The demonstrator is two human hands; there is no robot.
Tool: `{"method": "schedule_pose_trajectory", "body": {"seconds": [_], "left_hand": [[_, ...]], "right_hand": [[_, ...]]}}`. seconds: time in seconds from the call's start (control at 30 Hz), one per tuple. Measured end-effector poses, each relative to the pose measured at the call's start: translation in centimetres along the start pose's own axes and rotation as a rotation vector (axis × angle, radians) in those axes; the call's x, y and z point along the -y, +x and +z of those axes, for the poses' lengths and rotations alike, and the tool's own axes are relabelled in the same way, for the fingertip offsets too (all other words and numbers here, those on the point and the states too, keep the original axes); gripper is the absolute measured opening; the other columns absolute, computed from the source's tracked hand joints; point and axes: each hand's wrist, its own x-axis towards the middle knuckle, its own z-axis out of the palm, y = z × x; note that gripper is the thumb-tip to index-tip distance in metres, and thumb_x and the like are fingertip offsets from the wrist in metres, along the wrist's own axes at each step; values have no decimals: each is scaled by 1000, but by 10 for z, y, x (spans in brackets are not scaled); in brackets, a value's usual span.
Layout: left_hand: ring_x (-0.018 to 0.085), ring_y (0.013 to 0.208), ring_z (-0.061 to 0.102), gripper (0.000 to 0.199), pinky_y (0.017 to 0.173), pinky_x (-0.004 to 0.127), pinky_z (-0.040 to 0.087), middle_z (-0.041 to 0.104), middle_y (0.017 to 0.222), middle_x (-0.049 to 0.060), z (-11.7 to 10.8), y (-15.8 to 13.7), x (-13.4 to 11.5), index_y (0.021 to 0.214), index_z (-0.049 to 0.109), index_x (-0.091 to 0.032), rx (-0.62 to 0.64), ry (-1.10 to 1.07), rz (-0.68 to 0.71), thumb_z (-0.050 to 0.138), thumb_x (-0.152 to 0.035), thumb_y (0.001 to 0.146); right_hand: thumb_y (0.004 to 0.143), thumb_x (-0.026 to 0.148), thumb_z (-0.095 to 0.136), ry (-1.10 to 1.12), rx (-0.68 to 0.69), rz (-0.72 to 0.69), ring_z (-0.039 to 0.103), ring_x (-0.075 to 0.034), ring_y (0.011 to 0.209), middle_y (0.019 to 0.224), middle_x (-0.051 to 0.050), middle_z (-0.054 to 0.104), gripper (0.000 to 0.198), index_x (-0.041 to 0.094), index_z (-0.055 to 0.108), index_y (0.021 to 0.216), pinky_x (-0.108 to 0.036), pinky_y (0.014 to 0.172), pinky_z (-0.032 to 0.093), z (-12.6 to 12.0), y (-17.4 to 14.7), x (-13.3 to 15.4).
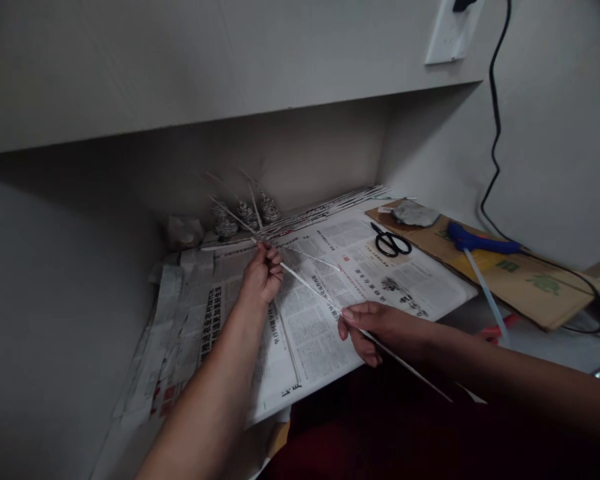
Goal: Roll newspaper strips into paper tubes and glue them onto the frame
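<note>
My left hand (263, 272) is closed around the place where several thin rolled-paper sticks cross, above the newspaper (310, 347). Some stick ends fan out beyond its fingers toward the back. From there one long rolled-paper stick (307, 287) slants down to the right. My right hand (364, 328) pinches that stick between thumb and fingers, and its free end runs on past the hand toward the front. Another stick (315, 257) from the left hand points right over the newsprint. How the sticks are joined inside the left hand is hidden.
Black scissors (393, 245) lie on the newspaper. At the right, a blue glue gun (480, 240) rests on flattened cardboard (540, 293). A bundle of paper sticks (335, 205) and several small woven pieces (225, 220) are at the back. A low overhang (230, 60) is above.
</note>
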Motion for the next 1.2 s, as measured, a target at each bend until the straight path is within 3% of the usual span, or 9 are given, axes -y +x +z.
{"method": "schedule_pose_trajectory", "body": {"seconds": [0.1,0.27,0.4,0.5,0.6,0.73,0.97,1.2], "left_hand": [[5,46,43,21,32,10,28,38,57,-5,1,0,0,79,51,-15,18,-3,1,42,-27,93],[5,46,42,20,33,10,28,38,57,-4,2,-1,2,78,52,-15,42,3,-8,44,-26,92],[5,46,41,19,33,10,27,37,57,-5,3,-1,4,79,52,-15,34,11,-14,44,-26,92],[5,46,42,24,33,10,27,37,57,-4,5,-2,6,77,51,-14,2,43,-2,40,-27,93],[5,47,43,25,34,10,28,39,58,-3,6,-3,9,77,51,-14,-26,91,0,38,-28,94],[6,48,45,24,35,10,29,41,59,-3,5,-2,12,77,52,-13,-36,118,4,41,-28,93],[6,49,45,23,35,11,29,42,60,-2,4,-2,15,76,53,-13,-21,134,-9,44,-28,92],[6,49,47,22,37,11,33,43,60,-2,6,-4,20,76,54,-14,-37,166,-24,48,-30,90]], "right_hand": [[88,52,45,75,35,25,47,-8,40,46,6,43,39,15,53,79,-21,43,35,0,3,-1],[91,52,39,71,40,18,48,-9,40,48,5,46,41,15,55,86,-22,44,37,3,5,0],[91,48,40,-144,-66,-11,46,-8,38,45,4,48,38,15,54,78,-21,42,36,7,12,6],[91,48,40,-318,-103,-15,48,-8,39,47,4,51,36,16,55,83,-20,42,37,8,18,12],[90,47,42,-450,-195,-85,49,-8,42,51,3,53,34,16,57,89,-21,45,42,8,25,16],[91,43,41,-612,-321,-165,51,-9,43,51,1,54,34,16,59,79,-21,48,43,6,34,19],[90,48,42,-369,-225,-79,49,-9,39,47,3,52,35,16,56,82,-21,41,38,2,45,23],[91,46,39,-458,-265,-96,48,-10,38,47,2,50,35,16,56,83,-23,42,37,1,51,22]]}}
